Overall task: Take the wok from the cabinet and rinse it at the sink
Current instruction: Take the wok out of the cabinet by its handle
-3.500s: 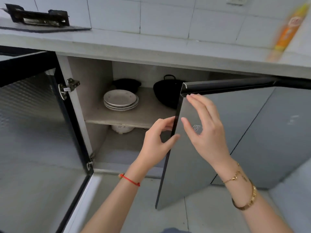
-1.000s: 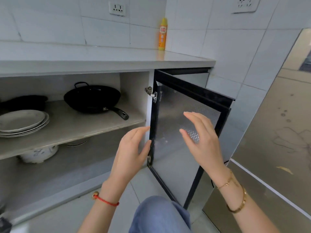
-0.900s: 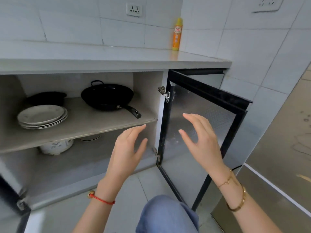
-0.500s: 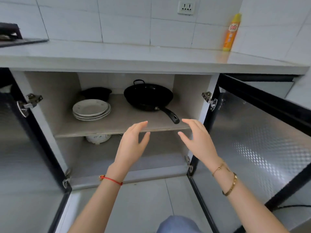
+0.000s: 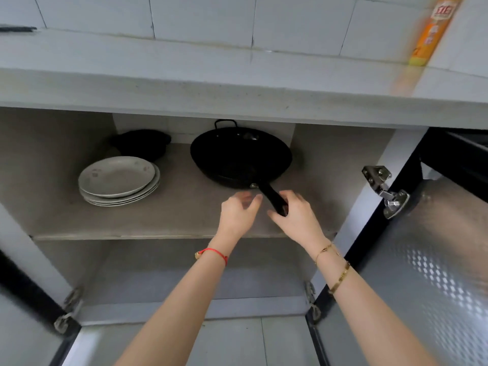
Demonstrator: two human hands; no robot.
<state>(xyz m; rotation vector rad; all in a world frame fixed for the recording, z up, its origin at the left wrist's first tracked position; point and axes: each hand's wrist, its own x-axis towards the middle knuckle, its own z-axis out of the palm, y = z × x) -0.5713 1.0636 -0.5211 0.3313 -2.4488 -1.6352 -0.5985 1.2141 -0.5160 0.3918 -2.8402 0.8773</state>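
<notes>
The black wok [image 5: 240, 157] sits on the upper shelf [image 5: 184, 220] of the open cabinet, right of centre, with a small loop handle at its back. Its long black handle [image 5: 268, 192] points toward me. My right hand [image 5: 298, 220] curls around the end of that handle, thumb on the left and fingers on the right. My left hand [image 5: 237, 215] hovers just left of the handle, fingers apart and holding nothing. The wok still rests on the shelf.
A stack of white plates [image 5: 118, 178] lies on the shelf's left, with a dark pot [image 5: 142, 143] behind it. Both doors stand open, the right door [image 5: 435, 260] with its hinge [image 5: 383, 191] close to my right arm. The countertop [image 5: 211, 85] overhangs, carrying an orange bottle [image 5: 430, 33].
Both hands have reached from the shelf's front edge in to the wok's handle. My right hand has closed around the handle end. The view has moved closer and lower.
</notes>
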